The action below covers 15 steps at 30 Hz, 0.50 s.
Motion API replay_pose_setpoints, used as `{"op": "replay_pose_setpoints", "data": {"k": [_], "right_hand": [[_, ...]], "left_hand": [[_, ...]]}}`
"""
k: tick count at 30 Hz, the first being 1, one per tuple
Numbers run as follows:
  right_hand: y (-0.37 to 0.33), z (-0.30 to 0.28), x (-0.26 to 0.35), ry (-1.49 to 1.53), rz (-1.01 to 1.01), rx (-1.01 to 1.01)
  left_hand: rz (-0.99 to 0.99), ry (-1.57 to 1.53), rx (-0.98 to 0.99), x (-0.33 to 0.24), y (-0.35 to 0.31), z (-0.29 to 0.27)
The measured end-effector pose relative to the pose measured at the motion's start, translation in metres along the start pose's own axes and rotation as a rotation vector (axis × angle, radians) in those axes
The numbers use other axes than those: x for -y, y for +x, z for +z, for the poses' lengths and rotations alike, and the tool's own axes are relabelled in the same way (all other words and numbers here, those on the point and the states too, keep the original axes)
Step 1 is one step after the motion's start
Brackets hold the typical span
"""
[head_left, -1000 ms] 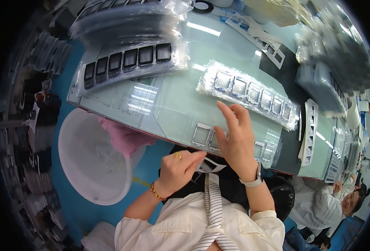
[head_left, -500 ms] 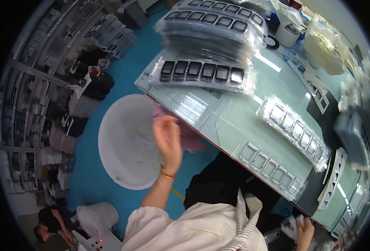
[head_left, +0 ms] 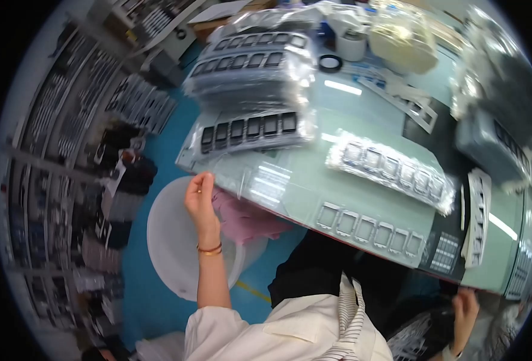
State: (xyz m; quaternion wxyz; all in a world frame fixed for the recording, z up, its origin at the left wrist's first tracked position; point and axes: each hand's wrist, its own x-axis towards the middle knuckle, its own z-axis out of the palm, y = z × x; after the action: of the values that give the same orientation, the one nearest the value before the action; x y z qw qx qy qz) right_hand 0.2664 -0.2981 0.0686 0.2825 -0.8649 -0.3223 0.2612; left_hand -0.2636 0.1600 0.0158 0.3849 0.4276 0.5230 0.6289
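My left hand point(head_left: 201, 203) is raised over the rim of a white round bin point(head_left: 168, 256), beside the table's left corner. Its fingers are pinched together; whatever they hold, if anything, is too small to see. At the right, below the table's front edge, my right hand point(head_left: 465, 308) is bent upward with curled fingers, and I cannot make out anything in them. A clear bag with pale frame-shaped parts point(head_left: 419, 336) lies low beside it. Near the front edge of the glass-topped table point(head_left: 302, 180) lies a strip of pale rectangular frames point(head_left: 367, 229).
A clear-wrapped strip of silvery frames point(head_left: 392, 170) lies mid-table. Black-framed pieces in plastic point(head_left: 248, 133) lie at the left, before a tall wrapped stack point(head_left: 239, 78). Pink cloth point(head_left: 248, 218) hangs by the bin. A black tape roll point(head_left: 330, 63) lies farther back.
My left hand has moved left and its fingers have drawn together. My right hand has risen toward the table edge; the white crumpled thing near it no longer shows. The whole view has turned.
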Motion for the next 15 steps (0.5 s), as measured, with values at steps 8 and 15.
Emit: {"op": "replay_pose_setpoints", "data": {"k": [8, 15], "right_hand": [[0.079, 0.121, 0.303, -0.026, -1.198, 0.079], [0.09, 0.115, 0.351, 0.023, -1.419, -0.065]], "left_hand": [[0.457, 0.246, 0.672, -0.098, -0.068, 0.082], [0.659, 0.189, 0.784, -0.128, -0.094, 0.104]]}}
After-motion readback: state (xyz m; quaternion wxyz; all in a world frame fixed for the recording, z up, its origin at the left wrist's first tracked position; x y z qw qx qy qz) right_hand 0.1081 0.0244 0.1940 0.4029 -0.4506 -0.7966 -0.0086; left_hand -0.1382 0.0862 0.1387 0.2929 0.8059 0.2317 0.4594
